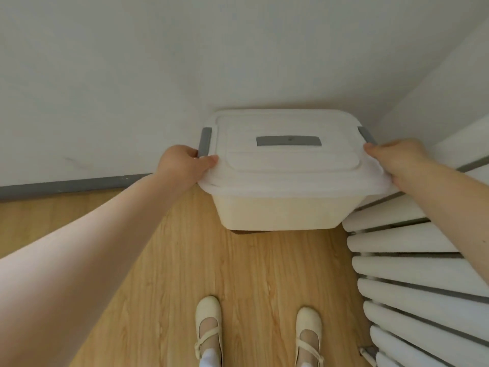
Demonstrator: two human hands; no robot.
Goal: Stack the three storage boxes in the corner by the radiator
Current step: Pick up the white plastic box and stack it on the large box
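Pale walls meet in a corner above a wooden floor (164,274), with a grey skirting board (66,185) along the left wall and a white radiator (412,263) running down the right side. Tucked into that corner, just beside the radiator, is 1 white storage box (280,178) with a lid, grey side clips and a grey handle plate on top. It seems to sit above the floor: a dark edge shows under its base, which may be another box or only shadow, and I cannot tell which. So how many of the 3 boxes are already stacked is hidden from where I stand; I judge this one is being set down or squared up, and no other box is in sight.

Both bare arms reach forward and down. The left hand (182,165) grips the lid's left edge by the grey clip, thumb on top and fingers curled under the rim. The right hand (394,160) clasps the right edge likewise, its forearm passing over the radiator. Cream shoes (209,327) stand well back from the box.
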